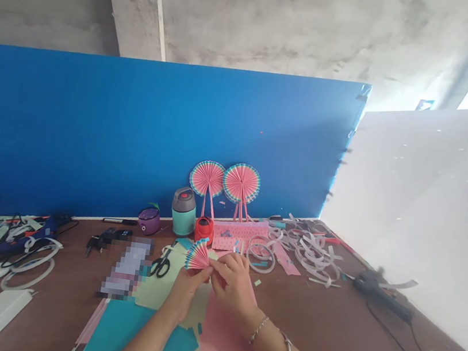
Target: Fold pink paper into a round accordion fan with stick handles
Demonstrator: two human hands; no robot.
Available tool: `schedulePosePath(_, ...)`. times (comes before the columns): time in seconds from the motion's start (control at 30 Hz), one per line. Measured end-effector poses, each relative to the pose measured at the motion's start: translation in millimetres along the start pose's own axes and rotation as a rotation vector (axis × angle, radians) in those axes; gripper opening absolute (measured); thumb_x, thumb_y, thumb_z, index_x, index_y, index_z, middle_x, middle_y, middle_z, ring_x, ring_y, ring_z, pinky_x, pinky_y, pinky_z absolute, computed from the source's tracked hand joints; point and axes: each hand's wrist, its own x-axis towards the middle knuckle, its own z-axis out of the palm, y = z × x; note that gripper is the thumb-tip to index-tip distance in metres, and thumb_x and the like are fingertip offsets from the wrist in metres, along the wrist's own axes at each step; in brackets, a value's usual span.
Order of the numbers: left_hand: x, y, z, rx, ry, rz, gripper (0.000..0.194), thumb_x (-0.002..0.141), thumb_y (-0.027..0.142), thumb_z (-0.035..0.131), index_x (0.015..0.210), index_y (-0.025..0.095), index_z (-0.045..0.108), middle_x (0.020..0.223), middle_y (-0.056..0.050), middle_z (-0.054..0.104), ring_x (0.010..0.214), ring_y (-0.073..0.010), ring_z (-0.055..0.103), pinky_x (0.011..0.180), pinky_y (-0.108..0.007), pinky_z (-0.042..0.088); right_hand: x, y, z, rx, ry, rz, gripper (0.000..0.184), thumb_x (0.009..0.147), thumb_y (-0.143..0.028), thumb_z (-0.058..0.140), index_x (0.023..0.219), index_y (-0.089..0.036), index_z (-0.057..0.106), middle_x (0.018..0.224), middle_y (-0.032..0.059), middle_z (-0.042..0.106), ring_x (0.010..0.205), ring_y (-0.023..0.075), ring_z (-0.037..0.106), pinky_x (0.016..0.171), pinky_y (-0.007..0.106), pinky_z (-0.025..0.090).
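Left hand point(186, 292) and right hand point(235, 283), fingers pinched together, hold the small fan point(197, 256) over the papers point(219, 345), only partly spread, its full circle seemingly left to do, while round fans point(241, 183) stand far behind, apparently finished.

From where I stand, the little folded fan point(198, 256) is pink, with cream and blue bands near its edge. The first round fan point(206, 178) and the second round fan point(241, 182) are pink too, with cream and blue rims. The big board point(135, 132) is bright blue, and the side board point(420, 213) is white. I see blue paper point(125, 329), pale yellow paper point(148, 291) and pink paper point(218, 347) on a brown table point(324, 339). The jar point(183, 220) is blue-green with a grey top and a red spot. The small pot point(148, 221) is purple. The curly strips point(314, 256) are white.
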Motion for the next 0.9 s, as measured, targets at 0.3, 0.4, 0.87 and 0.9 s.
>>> schedulePosePath(0.3, 3.4, 2.1, -3.7, -0.198, 0.121, 0.009, 0.027, 0.061, 0.04, 0.076, 0.07, 0.014, 0.07, 0.067, -0.002, 0.065, 0.066, -0.0132, 0.055, 0.068, -0.025, 0.041, 1.0, -5.5, -3.8, -0.046, -0.111, 0.172, 0.035, 0.073, -0.012, 0.055, 0.107, -0.022, 0.057, 0.097, 0.0045, 0.064, 0.092, 0.0217, 0.051, 0.08, 0.036, 0.032)
schedulePosePath(0.4, 6.3, -1.1, -8.0, -0.171, 0.149, -0.004, 0.029, 0.06, 0.041, 0.077, 0.067, 0.014, 0.071, 0.065, -0.003, 0.064, 0.066, -0.0133, 0.054, 0.067, -0.025, 0.041, 0.6, -4.0, -2.8, -0.092, -0.096, 0.204, 0.023, 0.072, -0.011, 0.054, 0.093, -0.022, 0.058, 0.094, 0.0036, 0.063, 0.091, 0.021, 0.051, 0.083, 0.036, 0.031)
schedulePosePath(0.87, 6.7, -1.5, -10.0, -0.121, 0.083, -0.038, 0.031, 0.064, 0.043, 0.073, 0.068, 0.013, 0.071, 0.064, -0.002, 0.059, 0.063, -0.0102, 0.048, 0.065, -0.023, 0.04, 0.6, -2.5, -0.8, -0.064, -0.088, 0.154, 0.014, 0.075, -0.009, 0.054, 0.075, -0.022, 0.058, 0.073, -0.0019, 0.064, 0.078, 0.0159, 0.055, 0.09, 0.037, 0.027)
schedulePosePath(0.9, 6.0, -0.8, -9.3, -0.138, 0.068, -0.04, 0.03, 0.064, 0.043, 0.074, 0.069, 0.013, 0.072, 0.065, -0.002, 0.06, 0.063, -0.0101, 0.049, 0.065, -0.023, 0.041, 0.3, -2.2, -0.4, -0.062, -0.086, 0.154, 0.013, 0.075, -0.009, 0.054, 0.075, -0.022, 0.058, 0.073, -0.0021, 0.064, 0.077, 0.0158, 0.055, 0.09, 0.037, 0.027)
